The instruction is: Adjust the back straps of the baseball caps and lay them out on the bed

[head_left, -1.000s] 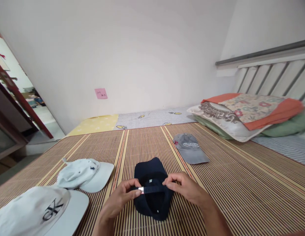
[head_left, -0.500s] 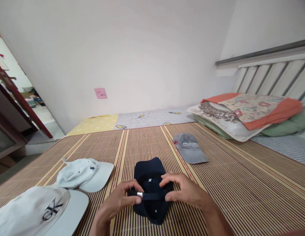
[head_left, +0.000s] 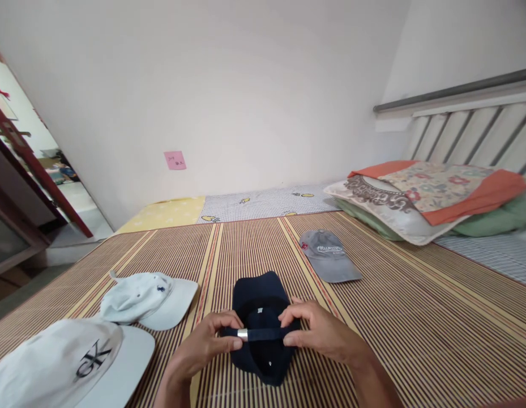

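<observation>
A hand could sweep widest on the right, where the striped mat (head_left: 432, 306) runs from the right hand (head_left: 316, 331) out toward the pillows (head_left: 441, 195), whose stack blocks the far right corner. The grey cap (head_left: 330, 258) stands in the way just beyond the right hand, though a lane passes between it and the navy cap (head_left: 263, 289). Left of the left hand (head_left: 212, 340), the pale cap (head_left: 139, 300) and the white cap (head_left: 54, 362) crowd the near side, leaving a narrow strip. Straight ahead, mat stretches past the navy brim; the wall (head_left: 254, 102) closes the far side.
</observation>
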